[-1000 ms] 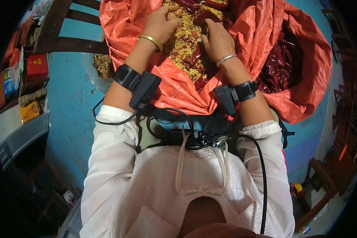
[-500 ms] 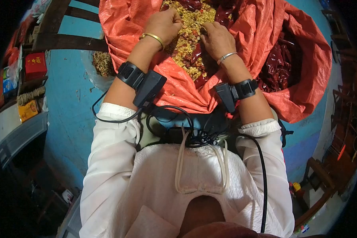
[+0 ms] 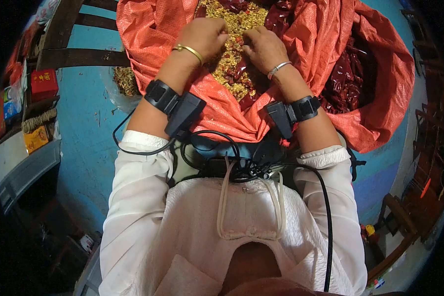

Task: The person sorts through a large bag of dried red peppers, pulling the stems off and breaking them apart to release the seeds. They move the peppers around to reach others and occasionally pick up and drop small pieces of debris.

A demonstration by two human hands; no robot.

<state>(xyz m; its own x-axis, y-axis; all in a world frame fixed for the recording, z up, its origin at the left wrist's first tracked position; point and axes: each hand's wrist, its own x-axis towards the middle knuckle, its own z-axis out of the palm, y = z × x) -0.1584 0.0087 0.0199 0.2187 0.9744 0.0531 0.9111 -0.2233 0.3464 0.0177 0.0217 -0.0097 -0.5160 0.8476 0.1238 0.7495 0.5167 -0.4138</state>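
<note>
My left hand (image 3: 203,38) is closed, its fingers curled over the left side of an orange-red woven sack's (image 3: 222,111) opening. Opposite it, my right hand (image 3: 265,48) is closed too, fingertips turned inward. Whatever either hand holds, if anything, is hidden by the fingers. Between and beneath them lies a bed of yellow chili seeds (image 3: 232,47) with scraps of red skin. Whole dried red chilies (image 3: 278,20) lie along the far right of the seeds, and a dark red chili piece (image 3: 240,68) rests near my right fingers.
At the right stands another orange-red sack (image 3: 398,81) holding dried chilies (image 3: 348,74). A clear plastic bag of dry stems (image 3: 125,81) sits left on the blue floor (image 3: 84,148), below a dark wooden chair (image 3: 86,57). A black cable (image 3: 328,222) runs along my right arm.
My right hand has shifted slightly left, toward the other hand. The left hand has turned a little and its fingers are more tucked in. The dark bit at my right fingertips no longer shows.
</note>
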